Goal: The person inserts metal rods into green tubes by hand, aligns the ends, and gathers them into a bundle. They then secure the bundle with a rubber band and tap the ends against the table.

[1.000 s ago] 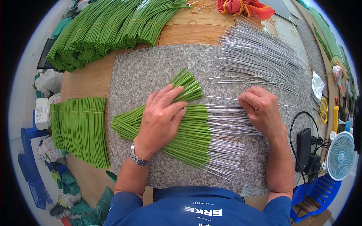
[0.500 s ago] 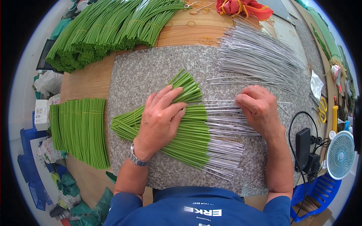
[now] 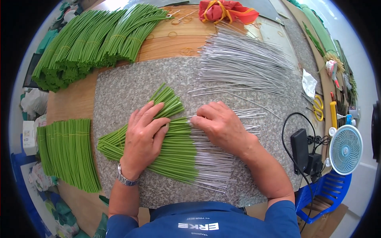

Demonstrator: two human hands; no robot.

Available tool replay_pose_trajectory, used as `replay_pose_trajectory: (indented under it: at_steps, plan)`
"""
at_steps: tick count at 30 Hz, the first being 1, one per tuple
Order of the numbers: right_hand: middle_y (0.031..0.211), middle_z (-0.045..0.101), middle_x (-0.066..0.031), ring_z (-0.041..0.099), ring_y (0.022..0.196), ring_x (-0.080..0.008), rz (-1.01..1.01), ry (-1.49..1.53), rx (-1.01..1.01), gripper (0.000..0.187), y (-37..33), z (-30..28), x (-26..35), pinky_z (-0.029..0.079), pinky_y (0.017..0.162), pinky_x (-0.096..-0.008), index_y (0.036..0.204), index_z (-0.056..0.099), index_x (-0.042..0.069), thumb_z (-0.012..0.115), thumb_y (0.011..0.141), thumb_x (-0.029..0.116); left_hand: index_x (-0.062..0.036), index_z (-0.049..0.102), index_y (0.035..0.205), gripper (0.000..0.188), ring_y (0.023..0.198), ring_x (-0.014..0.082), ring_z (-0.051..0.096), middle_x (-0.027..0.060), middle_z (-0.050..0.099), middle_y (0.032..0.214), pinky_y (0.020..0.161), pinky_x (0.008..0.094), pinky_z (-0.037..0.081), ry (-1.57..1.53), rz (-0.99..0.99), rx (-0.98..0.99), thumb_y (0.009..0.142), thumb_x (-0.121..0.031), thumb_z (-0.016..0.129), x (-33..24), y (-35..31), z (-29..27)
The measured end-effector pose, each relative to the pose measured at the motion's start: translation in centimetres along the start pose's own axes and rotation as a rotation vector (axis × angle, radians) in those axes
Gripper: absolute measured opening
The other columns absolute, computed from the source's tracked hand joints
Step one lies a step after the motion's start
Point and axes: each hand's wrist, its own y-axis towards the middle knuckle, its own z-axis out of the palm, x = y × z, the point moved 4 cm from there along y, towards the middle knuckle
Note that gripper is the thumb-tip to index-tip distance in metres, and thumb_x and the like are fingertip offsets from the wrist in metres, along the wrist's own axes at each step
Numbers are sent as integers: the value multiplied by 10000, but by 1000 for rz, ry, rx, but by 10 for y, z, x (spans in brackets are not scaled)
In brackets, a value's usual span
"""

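Note:
My left hand (image 3: 143,137), a watch at its wrist, lies over a fan of green plastic tubes (image 3: 174,137) on the grey stone slab (image 3: 119,79); its thumb and forefinger are closed on a tube. Silver wires (image 3: 212,160) stick out of the right ends of many tubes. My right hand (image 3: 222,126) pinches a thin wire close to the tube ends, just right of my left fingertips. Under my left fingers, a smaller group of green tubes (image 3: 170,102) lies at a slant at the far side of the fan. The wire's tip is hard to make out.
Loose silver wires (image 3: 246,59) are heaped at the far right of the slab. Tied green tube bundles lie at the left (image 3: 69,152) and far left (image 3: 95,39). A red cloth bundle (image 3: 226,11), yellow scissors (image 3: 318,108), black adapter (image 3: 299,148) and small fan (image 3: 346,150) stand around.
My right hand has moved left along the wires, up to the tube ends. My left hand stays on the tubes. The whole view has shifted, so things appear further left.

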Motion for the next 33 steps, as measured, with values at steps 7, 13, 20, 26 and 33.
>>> replay_pose_trajectory:
  at_steps: [7, 13, 20, 26, 33]
  plan:
    - [1010, 723, -71, 675, 997, -309, 343, -205, -174, 145, -25, -45, -67, 520, 900, -447, 1027, 763, 93, 802, 887, 83, -49, 799, 1097, 167, 1383, 407, 603, 167, 698, 1412, 1144, 544, 444, -4, 26, -23, 961, -138, 760, 1, 0, 3]
    - [1016, 701, -39, 654, 1008, -285, 304, -160, -130, 121, -21, -42, -79, 485, 903, -429, 1007, 750, 107, 793, 894, 100, -47, 814, 1136, 208, 1424, 409, 582, 166, 683, 1461, 1181, 532, 434, 15, 11, 14, 960, -150, 770, 2, -2, 2]
    - [1000, 685, -38, 642, 974, -281, 268, -210, -75, 97, -17, -39, -81, 468, 884, -425, 972, 695, 101, 753, 908, 57, -46, 818, 1128, 219, 1410, 407, 594, 172, 687, 1455, 1171, 532, 444, 34, 26, 3, 952, -172, 784, 1, -2, 2]
    - [998, 677, -52, 653, 968, -286, 235, -200, -136, 161, -17, -43, -79, 475, 874, -425, 1023, 637, 90, 735, 912, 26, -50, 818, 1123, 216, 1403, 404, 598, 170, 689, 1450, 1166, 528, 450, 37, 30, -7, 949, -174, 787, 0, -2, 3]
    - [938, 684, -63, 688, 821, -298, 154, -104, -129, 181, -13, -43, -53, 539, 713, -417, 1036, 630, 90, 720, 907, 1, -51, 815, 1123, 214, 1396, 399, 601, 165, 691, 1448, 1165, 524, 452, 24, 26, -16, 947, -171, 790, 2, -3, 3]
